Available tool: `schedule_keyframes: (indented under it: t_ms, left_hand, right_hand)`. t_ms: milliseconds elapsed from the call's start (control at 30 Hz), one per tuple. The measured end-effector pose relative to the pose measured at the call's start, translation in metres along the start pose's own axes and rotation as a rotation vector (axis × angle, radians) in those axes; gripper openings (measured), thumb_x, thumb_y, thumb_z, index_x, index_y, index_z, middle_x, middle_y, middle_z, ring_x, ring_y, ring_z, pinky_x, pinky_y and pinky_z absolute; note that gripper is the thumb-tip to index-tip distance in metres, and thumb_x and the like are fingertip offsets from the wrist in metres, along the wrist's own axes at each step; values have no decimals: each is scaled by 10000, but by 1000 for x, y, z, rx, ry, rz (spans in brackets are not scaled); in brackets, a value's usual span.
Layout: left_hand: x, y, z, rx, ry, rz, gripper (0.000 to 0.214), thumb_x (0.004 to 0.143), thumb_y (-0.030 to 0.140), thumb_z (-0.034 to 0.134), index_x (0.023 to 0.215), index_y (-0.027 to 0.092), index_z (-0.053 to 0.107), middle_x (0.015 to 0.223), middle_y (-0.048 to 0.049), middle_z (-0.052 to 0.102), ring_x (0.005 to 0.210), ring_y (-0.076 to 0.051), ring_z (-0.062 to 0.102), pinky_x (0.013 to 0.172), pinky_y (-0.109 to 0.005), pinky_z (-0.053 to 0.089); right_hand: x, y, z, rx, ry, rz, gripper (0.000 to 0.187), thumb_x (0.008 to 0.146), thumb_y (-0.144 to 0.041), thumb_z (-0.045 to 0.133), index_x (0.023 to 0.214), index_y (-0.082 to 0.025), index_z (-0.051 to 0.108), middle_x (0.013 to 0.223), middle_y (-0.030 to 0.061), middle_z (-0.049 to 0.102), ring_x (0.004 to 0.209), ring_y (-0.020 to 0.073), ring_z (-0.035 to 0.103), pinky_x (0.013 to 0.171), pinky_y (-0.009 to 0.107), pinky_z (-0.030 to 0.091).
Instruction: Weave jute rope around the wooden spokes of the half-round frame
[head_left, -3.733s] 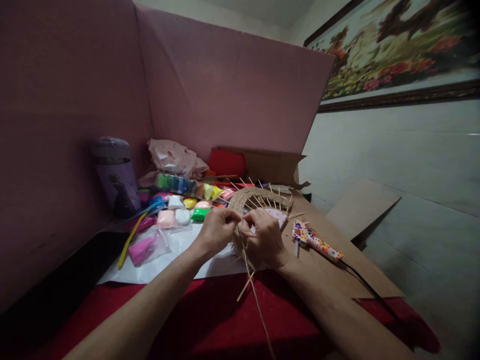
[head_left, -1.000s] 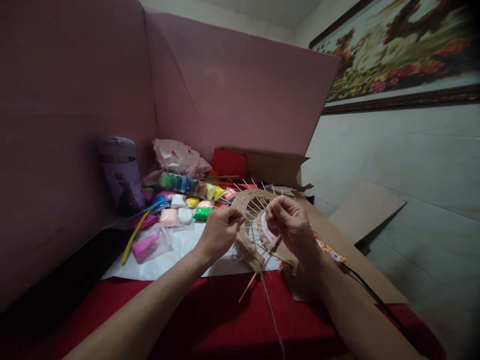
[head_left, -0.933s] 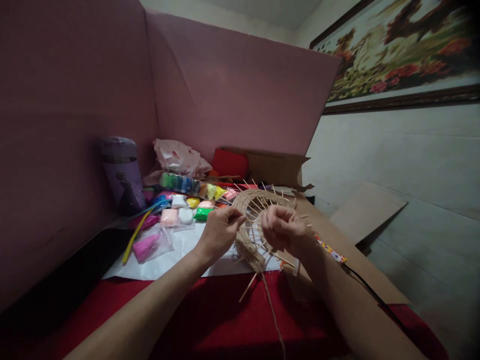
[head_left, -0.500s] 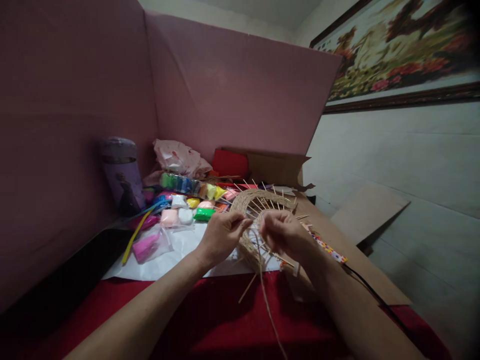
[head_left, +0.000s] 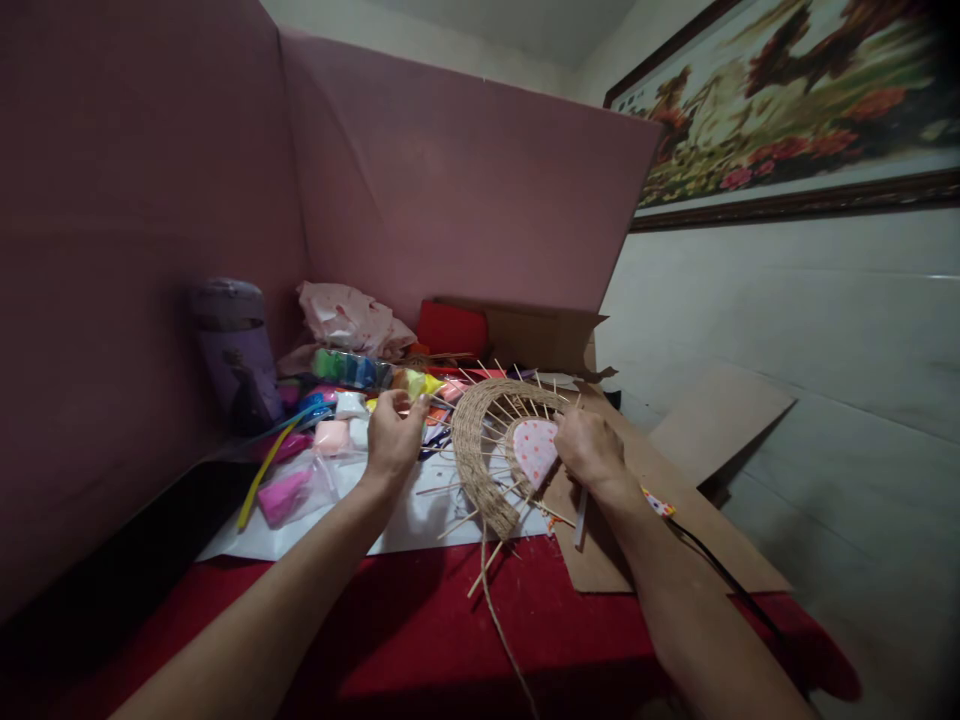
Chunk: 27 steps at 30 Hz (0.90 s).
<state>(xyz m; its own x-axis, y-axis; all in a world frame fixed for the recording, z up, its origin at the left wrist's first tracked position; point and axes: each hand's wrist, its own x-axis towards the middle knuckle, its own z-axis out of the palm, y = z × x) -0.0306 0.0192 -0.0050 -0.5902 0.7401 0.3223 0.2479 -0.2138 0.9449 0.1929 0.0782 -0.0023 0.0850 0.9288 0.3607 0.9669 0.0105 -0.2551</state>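
Note:
A crescent of woven twine on thin wooden sticks fans around a small half-round piece of pink dotted cloth. My left hand is at the left side, thumb and fingers bent around a stick's outer end; the contact is partly hidden. On the right, my right hand is closed on the end of the woven piece, covering where it grips. From the crescent's lower end a loose strand of twine hangs toward me over the red cloth.
Bagged coloured clay and a yellow strip lie left on white paper. Behind them stands a purple bottle. Cardboard lies under the right forearm, with a black cord beside it. Pink panels enclose the back and left.
Both hands have left the twine near the middle and moved apart, left hand leftward to the sticks, right hand to the woven piece's right end. The dotted cloth has come into view.

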Motion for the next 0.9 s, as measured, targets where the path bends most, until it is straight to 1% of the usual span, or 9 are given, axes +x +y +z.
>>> schedule_keyframes:
  t_ms: [100,167,233,333,500,567,633,800,900]
  left_hand:
    - [0,-2,2,-262,-249,-322,307,715,399,620,817,122,533,746,-40,573,625,-118,551,557,-231,443]
    - [-3,0,3,-403,-378,-448,296,712,393,636,810,137,522,735,-38,581,575,-110,556,529,-229,452]
    - [-6,2,3,-480,-442,-523,244,734,347,627,822,146,521,748,-49,594,545,-113,563,500,-231,459]
    - [-6,2,3,-543,-476,-586,129,802,258,550,851,139,541,746,-62,600,522,-118,570,472,-231,467]
    - [-2,-5,6,-637,-539,-647,154,848,238,479,899,126,572,675,-41,578,499,-112,558,448,-223,465]
    - [-1,-6,7,-650,-562,-637,172,861,245,454,932,141,571,676,-37,580,499,-116,558,454,-238,472]
    - [-2,-5,7,-647,-573,-577,193,872,251,432,960,146,568,719,-52,601,513,-123,568,465,-252,480]
    - [-4,0,3,-645,-545,-422,193,861,227,455,971,112,565,756,-80,626,529,-125,586,473,-235,473]
    - [-5,2,1,-653,-532,-418,210,866,244,449,973,107,566,759,-89,631,534,-132,593,472,-242,475]
  right_hand:
    - [-1,-2,0,-23,-74,11,321,840,-309,434,869,-123,694,830,231,668,804,317,647,597,360,442]
    - [-1,-4,0,-25,-85,12,352,850,-336,419,890,-119,693,828,224,670,808,306,648,620,358,451]
    - [-3,-6,-1,-25,-80,10,370,858,-358,405,916,-122,684,852,211,671,837,285,645,666,348,457]
    - [-5,-8,0,-42,-79,4,377,862,-389,401,948,-135,667,896,184,671,893,250,633,741,323,449]
    - [-5,-9,6,-60,-58,-7,391,862,-426,379,942,-157,651,894,163,675,882,279,634,698,337,450]
    - [-5,-9,8,-52,-35,-10,386,861,-431,377,939,-162,644,893,158,676,873,282,635,688,340,444]
    - [-5,-9,10,-20,-19,-11,379,861,-435,376,913,-171,642,886,148,677,861,272,636,679,329,436]
    - [-5,-9,13,199,-18,-16,347,865,-429,374,869,-184,620,854,99,678,809,202,642,653,264,424]
    - [-3,-8,17,202,7,-9,320,849,-415,408,869,-161,602,862,128,672,845,240,631,697,307,427]
